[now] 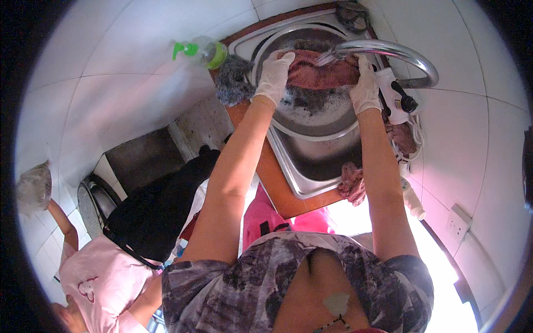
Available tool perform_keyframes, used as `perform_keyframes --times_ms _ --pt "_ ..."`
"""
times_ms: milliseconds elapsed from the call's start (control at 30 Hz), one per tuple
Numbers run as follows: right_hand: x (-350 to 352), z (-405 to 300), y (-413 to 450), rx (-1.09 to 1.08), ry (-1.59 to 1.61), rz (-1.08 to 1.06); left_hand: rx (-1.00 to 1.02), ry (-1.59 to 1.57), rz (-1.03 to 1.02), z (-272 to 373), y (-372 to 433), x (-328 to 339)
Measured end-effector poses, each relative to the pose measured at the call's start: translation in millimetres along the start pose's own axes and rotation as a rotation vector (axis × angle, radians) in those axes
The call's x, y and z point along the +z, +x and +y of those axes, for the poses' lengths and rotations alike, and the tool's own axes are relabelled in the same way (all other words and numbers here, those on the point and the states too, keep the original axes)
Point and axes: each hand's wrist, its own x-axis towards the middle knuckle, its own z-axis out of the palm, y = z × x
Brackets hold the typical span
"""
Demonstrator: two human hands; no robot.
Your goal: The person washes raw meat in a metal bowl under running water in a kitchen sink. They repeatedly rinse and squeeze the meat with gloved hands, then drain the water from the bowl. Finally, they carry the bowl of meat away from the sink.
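Note:
A wet reddish-brown cloth (pixel 320 77) is stretched between my two gloved hands, under running water from the curved chrome faucet (pixel 387 45). My left hand (pixel 275 75), in a whitish glove, grips the cloth's left end. At the right end, my right hand (pixel 365 85), gloved likewise, holds it near the faucet base. Beneath the cloth, a round metal basin (pixel 316 136) holds dark, sudsy water. This basin rests over the stainless steel sink (pixel 316 162). Parts of both hands' fingers are hidden by the cloth.
Left of the basin are a grey cloth (pixel 234 81) and a green pump bottle (pixel 208 52). Another reddish cloth (pixel 353 183) lies on the sink's front right corner. A white water heater unit (pixel 393 98) with a cable stands right. Another person (pixel 108 279) is at lower left.

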Motion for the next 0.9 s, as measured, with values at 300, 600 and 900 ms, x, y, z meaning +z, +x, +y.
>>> perform_keyframes --times_ms 300,600,900 --pt "-12 -26 -10 -0.255 -0.495 0.144 -0.133 -0.471 -0.340 2 9 19" --pt "2 -37 -20 -0.172 -0.138 0.194 -0.128 -0.456 -0.386 12 -14 38" --pt "16 -30 -21 0.287 0.559 0.043 -0.092 -0.591 -0.535 12 -16 31"
